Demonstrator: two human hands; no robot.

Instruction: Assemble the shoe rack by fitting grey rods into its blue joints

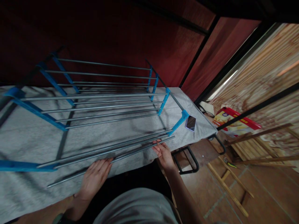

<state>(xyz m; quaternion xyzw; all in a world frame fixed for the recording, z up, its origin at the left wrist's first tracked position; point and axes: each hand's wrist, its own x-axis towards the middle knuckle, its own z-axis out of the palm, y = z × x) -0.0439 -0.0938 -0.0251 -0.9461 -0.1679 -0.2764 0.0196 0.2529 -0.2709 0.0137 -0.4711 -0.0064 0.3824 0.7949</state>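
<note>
A rack of grey metal rods [102, 102] joined by blue plastic brackets [177, 122] lies on a grey cloth-covered surface [28, 137]. A loose grey rod [130, 152] lies along the near edge, beside the rack's nearest rods. My left hand [94, 177] rests on this rod near its middle, fingers stretched forward. My right hand [163, 153] touches the same rod farther right, fingers curled lightly at it.
A phone [191, 123] lies at the right corner of the cloth. A black metal frame [187, 161] sticks out below the edge. On the tiled floor to the right are wooden frames [230, 186] and a red and yellow box [233, 122]. Dark red panels stand behind.
</note>
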